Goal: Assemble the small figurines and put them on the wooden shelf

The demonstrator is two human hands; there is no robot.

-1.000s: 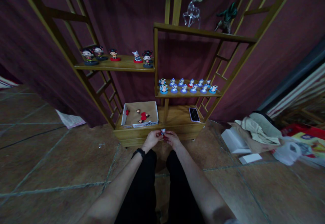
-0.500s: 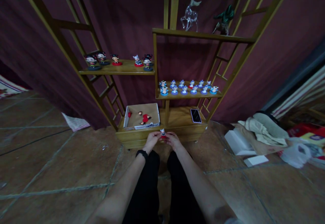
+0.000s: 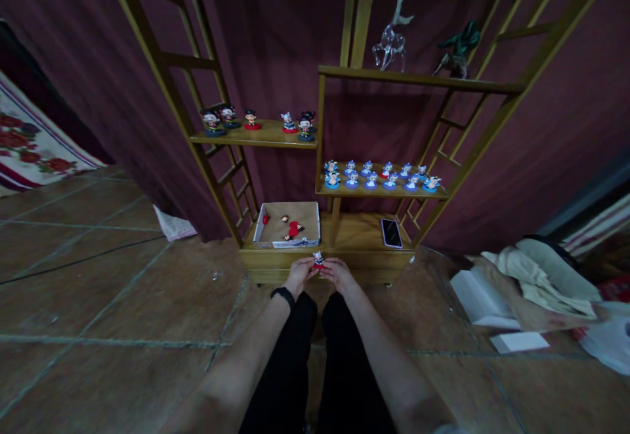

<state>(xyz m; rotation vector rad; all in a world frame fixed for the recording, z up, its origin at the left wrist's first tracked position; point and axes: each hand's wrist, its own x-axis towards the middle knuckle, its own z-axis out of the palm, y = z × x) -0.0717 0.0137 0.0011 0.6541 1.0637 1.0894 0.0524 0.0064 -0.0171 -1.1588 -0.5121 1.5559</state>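
Note:
Between my two hands is a small figurine [image 3: 318,259] with a white and dark body on a red base, held upright in front of the cabinet. The fingers of my left hand [image 3: 300,275] close on its left side. My right hand [image 3: 338,273] grips the base from the other side. Just beyond them, on the bottom shelf, stands a shallow cardboard box [image 3: 266,245] with a few small red and dark figurine pieces [image 3: 295,228] inside. A black band circles my left wrist.
Several figurines [image 3: 252,120] stand on the upper left shelf, and two rows of figurines [image 3: 371,178] on the middle right one. A phone [image 3: 392,233] lies on the bottom shelf. Above are a glass deer [image 3: 391,45] and a green statuette [image 3: 459,51]. White boxes [image 3: 485,299] sit on the floor at right.
My view has turned a little to the left, so the shelves appear further right. Both hands keep hold of the figurine in nearly the same place.

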